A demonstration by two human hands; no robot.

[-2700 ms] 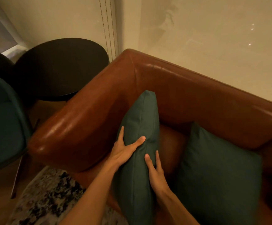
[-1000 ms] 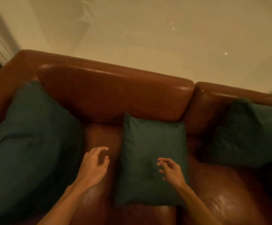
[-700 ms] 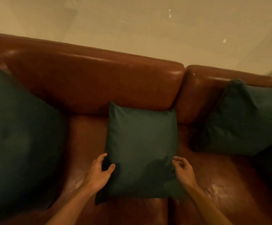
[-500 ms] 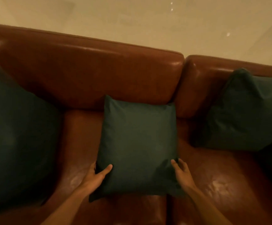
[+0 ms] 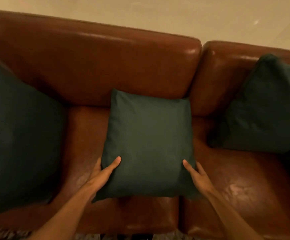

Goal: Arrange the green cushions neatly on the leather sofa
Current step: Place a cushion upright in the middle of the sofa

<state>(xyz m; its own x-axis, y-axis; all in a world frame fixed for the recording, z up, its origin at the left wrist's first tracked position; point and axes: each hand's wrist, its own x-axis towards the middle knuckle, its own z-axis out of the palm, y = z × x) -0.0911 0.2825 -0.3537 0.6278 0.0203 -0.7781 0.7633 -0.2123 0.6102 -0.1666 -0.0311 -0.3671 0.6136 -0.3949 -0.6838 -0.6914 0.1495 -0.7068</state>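
Middle cushion (image 5: pixel 148 144): dark green, square, at the centre of the frame; it lies back on the seat with its top edge against the backrest, beside the seam between the two back sections.
Left hand (image 5: pixel 100 175): clamped on the cushion's lower left edge, thumb on the front face, the other fingers hidden behind the edge.
Right hand (image 5: pixel 198 177): on the lower right edge, thumb on the front face, fingers spread along the side; whether they close behind the edge cannot be told.
Leather sofa (image 5: pixel 106 63): brown and glossy; it holds three green cushions across its seat.
Left cushion (image 5: pixel 19 135): large, at the left of the frame, cut off by the edge.
Right cushion (image 5: pixel 265 110): leaning on the backrest at the right, cut off and slightly blurred.
Rug (image 5: pixel 4 235): a patterned strip at the bottom edge, hard to make out.
Wall (image 5: pixel 158 13): pale, along the top.
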